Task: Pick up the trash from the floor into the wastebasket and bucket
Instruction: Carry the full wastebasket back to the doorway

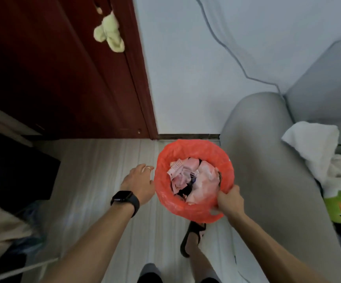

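The wastebasket (194,149), lined with a red plastic bag (165,160), is standing on the pale floor (96,170) against the wall, between the dark red door (63,78) and the grey sofa (267,160). Crumpled paper and wrappers (183,173) are lying inside it. The right hand (229,200) is gripping the near rim of the bag, its fingers curled over the edge. The left hand (139,182), with a black watch (124,198) on its wrist, is hovering just beside the basket's left side, fingers loose and holding nothing. A foot in a black slipper (192,233) is standing just below the basket.
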`<state>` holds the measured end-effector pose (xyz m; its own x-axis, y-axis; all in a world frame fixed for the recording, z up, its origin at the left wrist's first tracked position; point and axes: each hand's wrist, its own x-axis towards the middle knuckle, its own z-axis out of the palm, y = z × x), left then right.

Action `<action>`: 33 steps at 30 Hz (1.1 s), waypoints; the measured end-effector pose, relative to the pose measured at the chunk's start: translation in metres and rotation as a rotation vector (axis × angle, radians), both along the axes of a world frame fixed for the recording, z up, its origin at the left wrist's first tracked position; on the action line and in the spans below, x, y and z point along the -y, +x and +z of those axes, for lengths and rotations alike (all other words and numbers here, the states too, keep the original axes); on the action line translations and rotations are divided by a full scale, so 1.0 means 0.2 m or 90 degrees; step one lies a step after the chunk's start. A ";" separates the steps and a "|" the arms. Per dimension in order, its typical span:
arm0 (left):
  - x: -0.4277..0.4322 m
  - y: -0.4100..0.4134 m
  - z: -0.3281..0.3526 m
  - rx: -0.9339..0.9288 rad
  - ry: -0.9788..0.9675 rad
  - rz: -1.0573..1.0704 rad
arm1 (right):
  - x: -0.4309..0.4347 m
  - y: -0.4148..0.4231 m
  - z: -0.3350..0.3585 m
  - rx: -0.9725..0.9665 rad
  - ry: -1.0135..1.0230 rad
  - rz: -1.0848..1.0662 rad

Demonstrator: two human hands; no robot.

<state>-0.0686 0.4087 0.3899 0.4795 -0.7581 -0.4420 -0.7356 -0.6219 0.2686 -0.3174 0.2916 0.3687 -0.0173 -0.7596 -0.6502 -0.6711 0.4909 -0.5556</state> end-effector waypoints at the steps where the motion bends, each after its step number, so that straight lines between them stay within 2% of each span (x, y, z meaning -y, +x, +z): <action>1: 0.04 0.02 -0.02 0.013 0.002 0.004 | 0.06 0.02 -0.06 -0.004 0.012 0.002; 4: 0.34 0.15 -0.18 0.045 0.009 -0.002 | 0.36 0.15 -0.27 -0.008 0.036 -0.015; 9: 0.87 0.32 -0.52 0.121 -0.020 -0.039 | 0.79 0.29 -0.81 -0.016 0.045 -0.072; 14: 1.32 0.46 -1.04 0.159 -0.083 -0.067 | 1.07 0.42 -1.48 0.020 0.085 -0.154; 17: 1.43 0.50 -1.21 0.183 -0.138 -0.062 | 1.12 0.46 -1.62 0.012 0.099 -0.152; 19: 1.54 0.58 -1.40 0.218 -0.165 -0.073 | 1.19 0.52 -1.80 0.058 0.131 -0.177; 24: 1.77 0.73 -1.68 0.290 -0.212 -0.121 | 1.33 0.56 -2.27 0.134 0.122 -0.317; 28: 1.92 0.84 -1.83 0.323 -0.197 -0.120 | 1.40 0.63 -2.47 0.171 0.094 -0.414; 30: 1.95 0.86 -1.88 0.319 -0.181 -0.110 | 1.39 0.65 -2.57 0.104 0.090 -0.397; 33: 1.93 0.86 -1.87 0.285 -0.177 -0.125 | 1.35 0.60 -2.59 -0.090 0.134 -0.211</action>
<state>0.1029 0.0223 0.0162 0.4124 -0.9110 0.0015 -0.9104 -0.4121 0.0370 -0.1980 0.0225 -0.1500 -0.3384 -0.5486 -0.7646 -0.5199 0.7862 -0.3340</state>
